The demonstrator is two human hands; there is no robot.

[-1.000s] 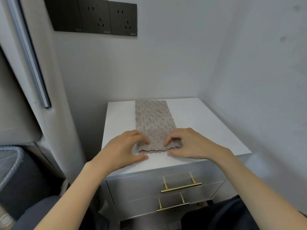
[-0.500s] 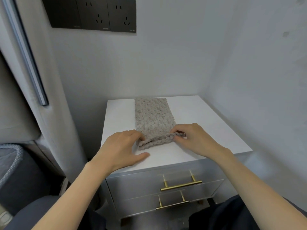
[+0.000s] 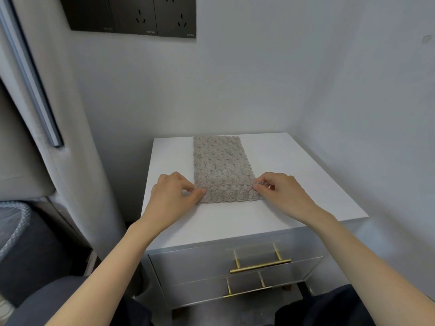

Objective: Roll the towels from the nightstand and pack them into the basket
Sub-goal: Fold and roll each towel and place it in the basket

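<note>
Towel of beige bobbled cloth (image 3: 222, 165) on white nightstand (image 3: 296, 184): I see left hand (image 3: 169, 196) and right hand (image 3: 282, 191) pinching its rolled near corners.

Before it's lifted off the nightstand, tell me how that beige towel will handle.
Probably floppy: the towel lies flat on the nightstand, its near edge folded over. Likely light; its bubbly pile should grip. Released by the left hand and right hand, the roll may loosen.

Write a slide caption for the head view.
On a white nightstand, left hand and right hand pinch the turned-over near end of a beige towel.
</note>
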